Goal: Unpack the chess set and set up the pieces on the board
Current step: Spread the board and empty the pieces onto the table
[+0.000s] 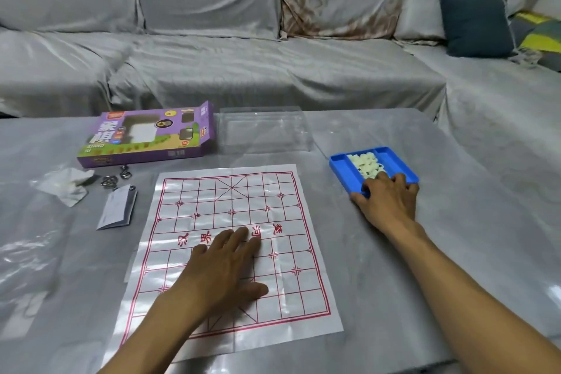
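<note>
Head view is showing a table (pixel 440 252) under a glossy grey cover, with a grey-draped sofa (pixel 212 39) standing behind it. At the far left, a crumpled clear plastic wrapper (pixel 65 185) is lying on the table, with metal ring puzzles (pixel 113 179) just beside it and a folded leaflet (pixel 117 206) lying near them. Behind these, the purple chess set box (pixel 148 135) is lying flat with its end flap standing open. A clear plastic lid (pixel 264 130) is resting to the right of the box.

The paper xiangqi board (pixel 282 191), printed with a red grid, is lying unfolded at the centre of the table. No pieces are standing on it. The left hand (pixel 224 264) is pressing flat on the board's near half, with its fingers straight and slightly spread.

To the right of the board, and apart from it, the blue plastic tray (pixel 343 165) is sitting on the table. The pale chess pieces (pixel 365 162) are lying heaped in its middle compartment. The right hand (pixel 387 199) is gripping the tray's near edge, with the fingers curled over the rim and the thumb lying against its near left corner.

A dark blue cushion (pixel 476 24) is leaning on the sofa at the far right.
</note>
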The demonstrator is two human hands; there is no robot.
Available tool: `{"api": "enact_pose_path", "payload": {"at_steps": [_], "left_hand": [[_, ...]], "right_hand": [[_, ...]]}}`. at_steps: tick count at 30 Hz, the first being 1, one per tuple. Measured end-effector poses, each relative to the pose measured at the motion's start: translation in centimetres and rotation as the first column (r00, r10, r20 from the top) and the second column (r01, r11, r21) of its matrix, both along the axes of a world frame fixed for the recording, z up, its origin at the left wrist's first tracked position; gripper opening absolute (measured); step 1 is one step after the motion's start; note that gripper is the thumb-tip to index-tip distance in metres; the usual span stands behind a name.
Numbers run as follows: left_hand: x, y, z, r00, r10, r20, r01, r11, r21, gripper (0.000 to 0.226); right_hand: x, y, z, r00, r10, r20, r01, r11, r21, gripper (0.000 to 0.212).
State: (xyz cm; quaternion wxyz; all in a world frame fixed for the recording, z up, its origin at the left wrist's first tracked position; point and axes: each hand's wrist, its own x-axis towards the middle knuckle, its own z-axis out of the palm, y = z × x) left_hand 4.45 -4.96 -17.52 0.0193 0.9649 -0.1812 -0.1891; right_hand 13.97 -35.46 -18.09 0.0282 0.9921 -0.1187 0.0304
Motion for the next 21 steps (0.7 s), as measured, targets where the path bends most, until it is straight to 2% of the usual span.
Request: {"api": "enact_pose_path", "payload": {"at_steps": [4, 7, 10, 13, 16, 18, 19, 21], "left_hand": [[-0.6, 0.3, -0.2, 1.0, 0.017, 0.014, -0.017, 1.0, 0.001, 0.084], [-1.5, 0.6, -0.3, 0.999, 0.034, 0.018, -0.034, 0.999, -0.011, 0.085], [-2.2, 0.6, -0.2, 0.998, 0.063, 0.023, -0.063, 0.998, -0.022, 0.083], [-3.1, 0.1, 0.3, 0.994, 0.021, 0.105, -0.022, 1.0, 0.005, 0.078], [-4.2, 0.0, 0.8, 0.99, -0.008, 0.143, 0.022, 0.996, -0.091, 0.088], [-4.5, -0.3, 0.8, 0.988, -0.026, 0.153, 0.045, 0.991, -0.124, 0.089], [-4.5, -0.4, 0.8, 0.988, -0.025, 0.153, 0.046, 0.99, -0.131, 0.085], [-4.1, -0.9, 0.6, 0.986, -0.024, 0.164, 0.05, 0.987, -0.156, 0.079]], "right_hand": [[-4.1, -1.1, 0.5, 0.999, 0.015, -0.029, -0.015, 1.0, 0.007, 0.034], [-7.0, -1.9, 0.4, 0.999, 0.039, -0.025, -0.036, 0.994, 0.107, 0.033], [-9.2, -2.1, 0.2, 0.996, 0.085, -0.042, -0.079, 0.987, 0.138, 0.029], [-9.8, -2.5, 0.1, 0.99, 0.135, -0.026, -0.127, 0.969, 0.214, 0.024], [-8.8, -3.2, 0.8, 0.995, 0.065, 0.077, -0.088, 0.934, 0.347, 0.021], [-7.8, -4.1, 1.1, 0.99, -0.042, 0.135, -0.01, 0.931, 0.366, 0.021], [-7.5, -4.6, 1.1, 0.989, -0.086, 0.122, 0.036, 0.931, 0.364, 0.022], [-6.7, -5.4, 0.9, 0.994, -0.112, 0.001, 0.104, 0.931, 0.349, 0.022]]}}
